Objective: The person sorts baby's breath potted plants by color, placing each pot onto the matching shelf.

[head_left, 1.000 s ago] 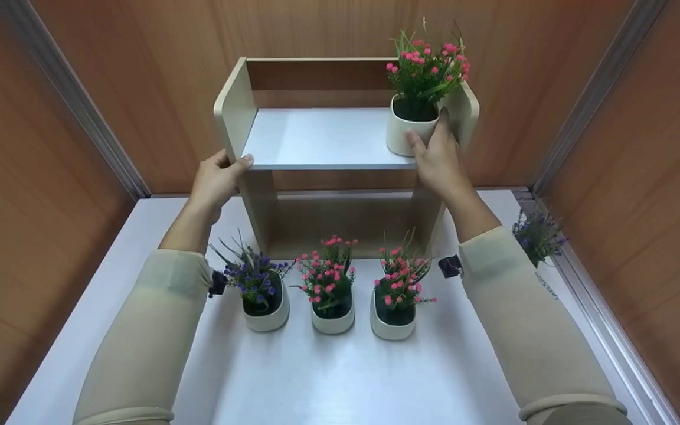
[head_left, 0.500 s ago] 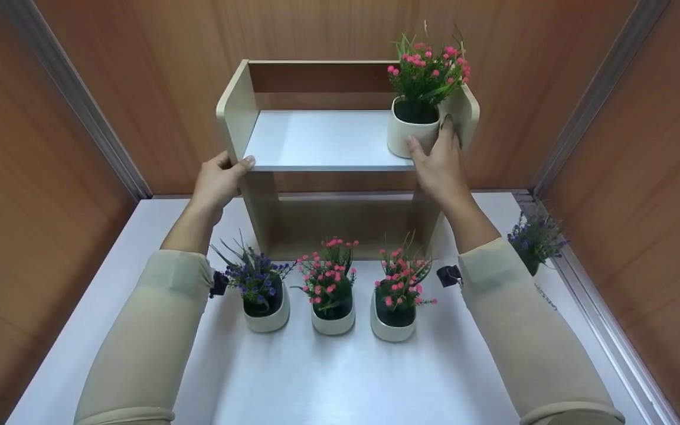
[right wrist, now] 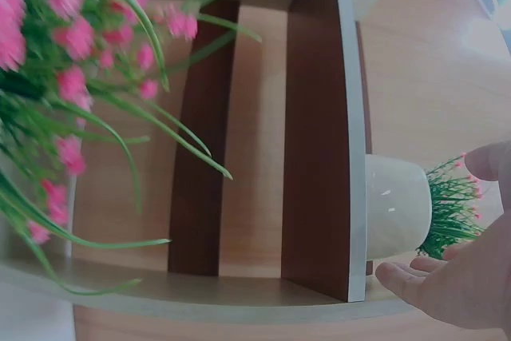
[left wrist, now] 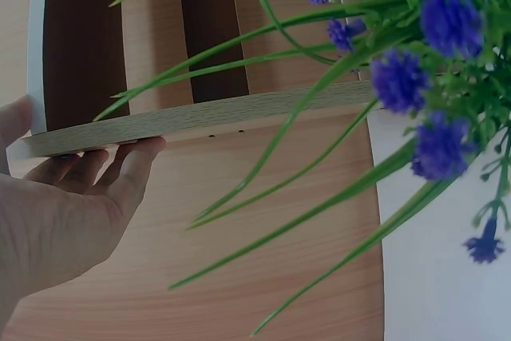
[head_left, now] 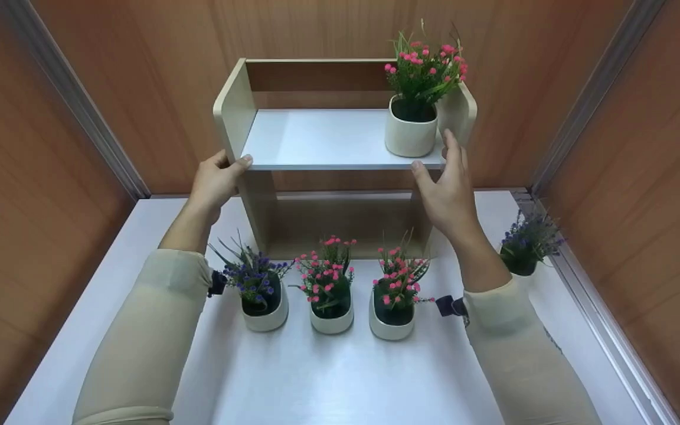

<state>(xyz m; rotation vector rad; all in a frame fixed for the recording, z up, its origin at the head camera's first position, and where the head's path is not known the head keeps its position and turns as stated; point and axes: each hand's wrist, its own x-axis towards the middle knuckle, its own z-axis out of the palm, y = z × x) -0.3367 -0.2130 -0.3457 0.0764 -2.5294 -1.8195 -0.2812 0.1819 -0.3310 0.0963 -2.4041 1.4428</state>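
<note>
Just let go, the pink-flowered pot (head_left: pixel 411 137) stands upright near the right end of the rack's upper board (head_left: pixel 316 139).

A moment ago the right hand (head_left: pixel 451 198) was on that pot; now it has drawn back toward the front edge, thumb and fingers spread apart around nothing, though whether a fingertip touches the rack (head_left: pixel 349 227) I cannot tell. The left hand (head_left: pixel 213 184), unchanged, grips the left side panel (head_left: pixel 236 109), thumb over the front, fingers along the outside. The pot is smooth, off-white and rounded; the board is flat and white, the panels pale with rounded corners. Below, a purple-flowered pot (head_left: pixel 267 322) and two more pink-flowered ones (head_left: pixel 332 326) line up on the glossy white table (head_left: pixel 328 383).
</note>
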